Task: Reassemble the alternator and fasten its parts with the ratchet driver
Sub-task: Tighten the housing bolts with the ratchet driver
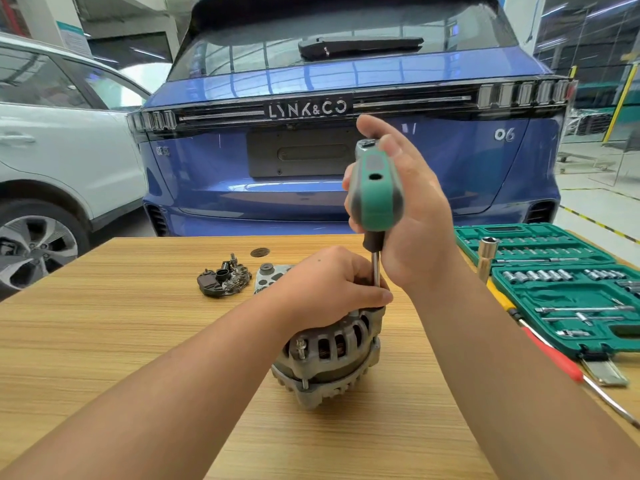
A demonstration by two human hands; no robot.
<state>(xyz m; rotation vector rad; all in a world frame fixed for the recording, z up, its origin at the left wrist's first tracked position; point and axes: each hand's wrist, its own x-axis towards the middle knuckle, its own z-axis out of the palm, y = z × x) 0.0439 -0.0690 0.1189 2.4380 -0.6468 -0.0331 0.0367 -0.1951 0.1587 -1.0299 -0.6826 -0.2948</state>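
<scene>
The grey alternator (329, 355) stands on the wooden table (121, 327), near its middle. My left hand (325, 289) rests on top of the alternator, and its fingers pinch the steel shaft of the ratchet driver close to the tip. My right hand (408, 209) grips the green and grey handle of the ratchet driver (375, 192), which stands upright over the alternator's right side. The driver's tip is hidden behind my left fingers. A black rectifier part (225, 280) and a grey cover plate (268, 275) lie on the table behind the alternator.
An open green socket set case (568, 289) lies at the right of the table, with a long socket (486, 258) standing by it. A red-handled screwdriver (554, 358) lies near the right edge. Beyond the table stand a blue car (346, 98) and a white car (52, 133).
</scene>
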